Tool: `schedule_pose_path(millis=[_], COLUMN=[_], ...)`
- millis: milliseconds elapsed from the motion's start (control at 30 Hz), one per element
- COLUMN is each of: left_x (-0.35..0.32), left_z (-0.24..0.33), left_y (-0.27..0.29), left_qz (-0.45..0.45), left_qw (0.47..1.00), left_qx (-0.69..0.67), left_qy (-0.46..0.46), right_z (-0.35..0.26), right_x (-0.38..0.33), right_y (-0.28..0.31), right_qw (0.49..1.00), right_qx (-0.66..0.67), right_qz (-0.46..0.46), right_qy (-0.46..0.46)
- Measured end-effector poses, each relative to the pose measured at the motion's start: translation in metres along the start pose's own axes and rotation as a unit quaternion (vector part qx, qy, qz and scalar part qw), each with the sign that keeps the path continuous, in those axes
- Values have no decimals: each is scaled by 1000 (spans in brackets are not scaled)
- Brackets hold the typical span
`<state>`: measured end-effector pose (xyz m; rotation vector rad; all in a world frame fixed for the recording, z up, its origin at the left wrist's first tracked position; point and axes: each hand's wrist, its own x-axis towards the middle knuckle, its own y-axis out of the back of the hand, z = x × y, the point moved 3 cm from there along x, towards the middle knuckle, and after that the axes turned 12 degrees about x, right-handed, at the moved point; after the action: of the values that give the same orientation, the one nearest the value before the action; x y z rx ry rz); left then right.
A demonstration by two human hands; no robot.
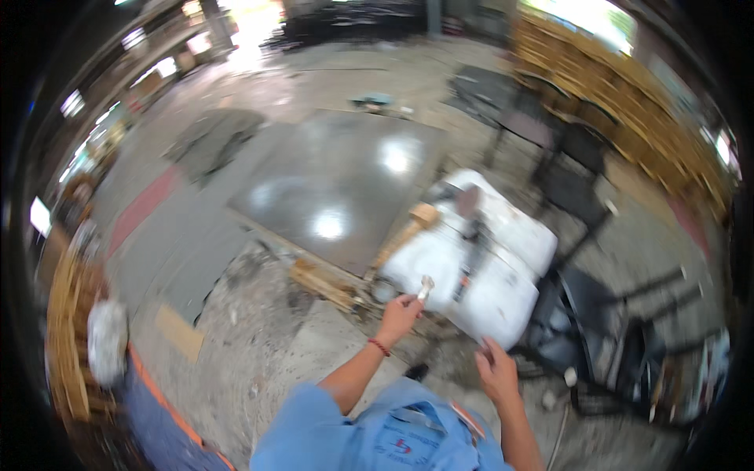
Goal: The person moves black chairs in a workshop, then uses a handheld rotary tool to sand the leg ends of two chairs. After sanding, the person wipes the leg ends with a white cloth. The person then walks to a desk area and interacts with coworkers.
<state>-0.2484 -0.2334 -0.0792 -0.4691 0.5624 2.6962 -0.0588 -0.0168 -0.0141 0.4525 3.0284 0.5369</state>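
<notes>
My left hand (pixel 399 319), with a red bead bracelet at its wrist, is closed around a short pale object (pixel 426 287) with a wider, brownish upper end. Blur hides its exact kind. This object is held over the near left part of a white, lumpy surface (pixel 496 304). My right hand (pixel 496 370) is by the near edge of that surface, its fingers loosely apart and nothing visible in them. On the white surface lie a dark elongated tool (pixel 473 235), a brownish round disc (pixel 469 202) and a small tan block (pixel 425 213).
A large shiny dark panel (pixel 330 184) lies beyond my left hand, with wooden strips (pixel 323 284) along its near edge. Black chairs (pixel 577 184) stand on the right, others lie tipped nearer. Stacked yellowish wood (pixel 620 102) lines the far right. A white sack (pixel 107 343) is at left.
</notes>
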Motion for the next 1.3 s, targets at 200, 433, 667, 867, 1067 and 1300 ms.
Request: schedule_pose_path(millis=[200, 433, 667, 867, 1067, 1300], left_x=[-93, -143, -105, -93, -91, -87], left_z=[122, 182, 158, 136, 134, 132], left_y=[-89, -145, -243, -300, -303, -306], left_qz=[-248, -454, -351, -361, -349, -350], left_qw=[956, 839, 811, 799, 812, 803], left_qx=[-126, -53, 119, 109, 95, 92], left_qy=[-93, -295, -453, -469, -457, -473], right_z=[-83, -88, -60, -38, -45, -43], right_x=[-12, -73, -111, -91, -97, -102], right_y=[40, 104, 162, 157, 166, 156], right_qw=[972, 913, 884, 916, 885, 883], right_qx=[-166, -228, 50, 78, -83, 7], right_qz=[92, 291, 463, 389, 454, 466], right_qy=[136, 171, 33, -62, -53, -56])
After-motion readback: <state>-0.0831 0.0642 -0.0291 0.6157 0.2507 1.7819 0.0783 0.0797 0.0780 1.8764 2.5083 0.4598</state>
